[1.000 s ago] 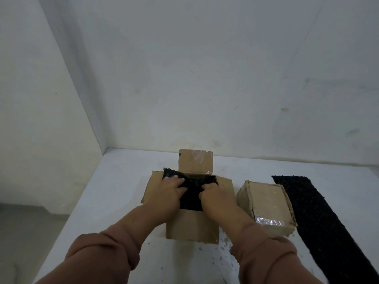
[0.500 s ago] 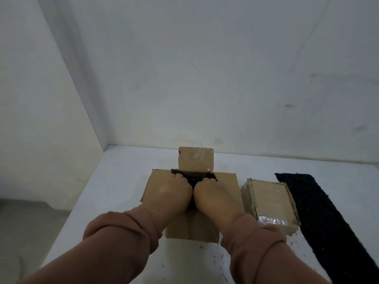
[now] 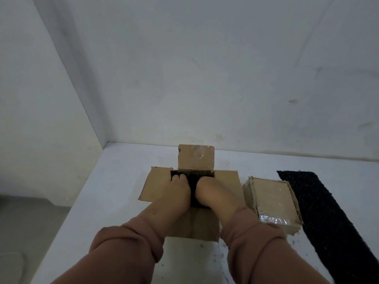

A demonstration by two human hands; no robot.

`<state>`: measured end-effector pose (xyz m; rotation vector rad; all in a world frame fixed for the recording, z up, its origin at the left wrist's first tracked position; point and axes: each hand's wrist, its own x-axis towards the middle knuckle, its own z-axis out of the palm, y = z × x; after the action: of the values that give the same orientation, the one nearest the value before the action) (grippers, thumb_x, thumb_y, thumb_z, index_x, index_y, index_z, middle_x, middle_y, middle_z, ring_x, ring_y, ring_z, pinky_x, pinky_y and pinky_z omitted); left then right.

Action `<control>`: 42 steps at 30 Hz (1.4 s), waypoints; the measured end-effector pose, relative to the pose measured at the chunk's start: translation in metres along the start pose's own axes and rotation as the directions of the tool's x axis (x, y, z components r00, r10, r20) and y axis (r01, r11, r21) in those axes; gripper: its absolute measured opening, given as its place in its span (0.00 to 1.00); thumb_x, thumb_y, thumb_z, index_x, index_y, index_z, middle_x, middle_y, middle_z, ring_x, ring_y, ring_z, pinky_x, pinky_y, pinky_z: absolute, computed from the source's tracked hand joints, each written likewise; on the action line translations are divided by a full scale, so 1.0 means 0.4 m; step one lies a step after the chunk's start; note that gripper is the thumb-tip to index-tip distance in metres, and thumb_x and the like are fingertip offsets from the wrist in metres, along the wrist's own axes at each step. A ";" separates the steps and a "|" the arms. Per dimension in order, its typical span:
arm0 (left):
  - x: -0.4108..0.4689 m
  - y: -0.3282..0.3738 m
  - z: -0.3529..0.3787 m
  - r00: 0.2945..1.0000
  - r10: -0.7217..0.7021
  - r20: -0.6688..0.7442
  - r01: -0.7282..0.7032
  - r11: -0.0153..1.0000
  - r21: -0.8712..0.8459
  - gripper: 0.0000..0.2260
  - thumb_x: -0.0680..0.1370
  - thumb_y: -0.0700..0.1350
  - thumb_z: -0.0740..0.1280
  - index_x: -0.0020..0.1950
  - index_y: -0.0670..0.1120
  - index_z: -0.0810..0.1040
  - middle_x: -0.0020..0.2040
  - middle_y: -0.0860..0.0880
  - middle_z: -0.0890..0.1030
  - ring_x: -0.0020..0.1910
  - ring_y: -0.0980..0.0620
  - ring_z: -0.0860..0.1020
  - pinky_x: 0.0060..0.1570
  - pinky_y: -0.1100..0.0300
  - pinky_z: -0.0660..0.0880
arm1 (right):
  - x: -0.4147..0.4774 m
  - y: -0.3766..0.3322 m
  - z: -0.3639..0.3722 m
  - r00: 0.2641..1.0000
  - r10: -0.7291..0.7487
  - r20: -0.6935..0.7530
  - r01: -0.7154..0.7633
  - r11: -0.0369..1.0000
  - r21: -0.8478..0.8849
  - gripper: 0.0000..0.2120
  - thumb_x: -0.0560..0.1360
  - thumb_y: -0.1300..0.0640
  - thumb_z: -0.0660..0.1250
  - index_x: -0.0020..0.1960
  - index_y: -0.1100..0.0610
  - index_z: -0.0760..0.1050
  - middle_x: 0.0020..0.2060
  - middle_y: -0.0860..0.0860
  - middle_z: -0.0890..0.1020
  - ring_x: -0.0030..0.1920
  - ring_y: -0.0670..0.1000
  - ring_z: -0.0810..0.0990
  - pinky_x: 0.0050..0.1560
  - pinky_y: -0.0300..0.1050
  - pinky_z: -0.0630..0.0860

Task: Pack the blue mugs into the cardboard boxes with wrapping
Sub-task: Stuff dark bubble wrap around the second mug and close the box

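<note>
An open cardboard box (image 3: 195,158) sits on the white table, its four flaps spread out. Black wrapping material (image 3: 192,181) fills its opening. My left hand (image 3: 176,191) and my right hand (image 3: 213,191) are both pushed down into the box, pressing on the black wrapping, fingers buried in it. No blue mug is visible; whatever lies under the wrapping is hidden. To the right stands a second cardboard box (image 3: 270,201), closed and taped shut.
A long strip of black wrapping (image 3: 328,212) lies along the right side of the white table (image 3: 114,181). Walls close off the back and left. Small black crumbs dot the table near its front edge.
Both hands came together and sank deeper into the box, pushing the black wrapping down; less of it shows above the opening than a second ago.
</note>
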<state>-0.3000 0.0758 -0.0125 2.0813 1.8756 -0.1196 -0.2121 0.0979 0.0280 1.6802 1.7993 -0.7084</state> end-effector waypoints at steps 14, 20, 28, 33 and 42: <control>0.002 -0.050 -0.034 0.984 0.177 0.028 -0.166 0.840 0.517 0.12 0.77 0.44 0.62 0.60 0.47 0.76 0.60 0.49 0.77 0.69 0.43 0.62 0.71 0.34 0.43 | -0.004 0.051 0.078 0.874 -0.219 -0.434 0.166 0.974 -0.156 0.18 0.77 0.63 0.59 0.66 0.60 0.66 0.61 0.57 0.72 0.60 0.56 0.73 0.56 0.46 0.68; 0.017 -0.076 -0.050 0.978 0.207 0.041 -0.203 0.876 0.438 0.19 0.74 0.46 0.65 0.66 0.49 0.72 0.69 0.49 0.71 0.75 0.43 0.54 0.71 0.36 0.41 | -0.001 0.061 0.045 0.871 -0.275 -0.406 0.184 0.951 -0.248 0.19 0.76 0.61 0.61 0.66 0.59 0.66 0.62 0.57 0.71 0.63 0.57 0.68 0.60 0.47 0.65; 0.012 -0.044 -0.034 0.963 0.248 0.104 -0.260 0.761 0.595 0.13 0.77 0.40 0.61 0.61 0.44 0.75 0.60 0.45 0.76 0.67 0.43 0.64 0.72 0.37 0.42 | 0.045 0.027 0.057 0.927 -0.243 -0.287 0.140 0.931 -0.336 0.25 0.77 0.61 0.60 0.71 0.63 0.59 0.65 0.60 0.66 0.59 0.57 0.75 0.62 0.48 0.66; 0.024 -0.055 -0.036 0.960 0.252 0.126 -0.278 0.779 0.561 0.13 0.77 0.39 0.61 0.60 0.44 0.75 0.58 0.47 0.78 0.66 0.45 0.67 0.69 0.32 0.36 | 0.034 0.053 0.066 0.905 -0.272 -0.328 0.179 0.941 -0.288 0.26 0.76 0.62 0.60 0.72 0.61 0.58 0.65 0.59 0.68 0.58 0.57 0.76 0.66 0.52 0.63; 0.029 -0.048 -0.032 0.961 0.250 0.121 -0.276 0.811 0.516 0.29 0.77 0.40 0.62 0.76 0.45 0.57 0.68 0.45 0.72 0.69 0.41 0.67 0.71 0.35 0.39 | 0.005 0.091 0.070 0.874 -0.338 -0.349 0.127 0.853 -0.506 0.19 0.76 0.60 0.59 0.66 0.57 0.67 0.60 0.56 0.71 0.57 0.57 0.75 0.64 0.57 0.61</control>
<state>-0.3192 0.0922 -0.0074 2.6479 1.6239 -0.6848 -0.1743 0.0817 0.0071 1.3534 2.2859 0.0425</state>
